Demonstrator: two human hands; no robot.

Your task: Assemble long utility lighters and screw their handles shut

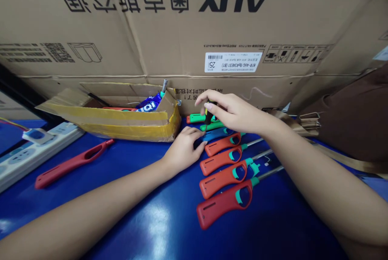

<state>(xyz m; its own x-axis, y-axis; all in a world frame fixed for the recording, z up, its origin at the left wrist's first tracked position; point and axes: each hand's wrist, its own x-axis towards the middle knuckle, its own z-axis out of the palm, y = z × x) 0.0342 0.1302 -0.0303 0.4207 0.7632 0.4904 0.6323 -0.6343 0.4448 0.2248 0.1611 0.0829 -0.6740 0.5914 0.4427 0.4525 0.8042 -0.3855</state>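
Observation:
My right hand point(235, 108) is closed around a screwdriver point(208, 118) with a black and yellow handle. It stands upright, tip down at the end of a blue gas lighter point(216, 134). My left hand point(185, 149) pinches that same end between thumb and fingers, close to the screwdriver's tip. Nearer to me lie several long-necked lighters in a row: orange ones point(222, 161) and a red one point(224, 205), with teal triggers and metal tubes pointing right. Just beyond the blue one are a green lighter point(198, 118) and another green piece point(212, 126), partly hidden by my right hand.
A cut-open cardboard box point(121, 124) with yellow tape holds a blue packet point(150, 103) and other items. Left of it are a red lighter shell point(74, 165) and a white power strip point(39, 151). A large carton point(169, 34) walls off the back; a brown object point(348, 118) stands right.

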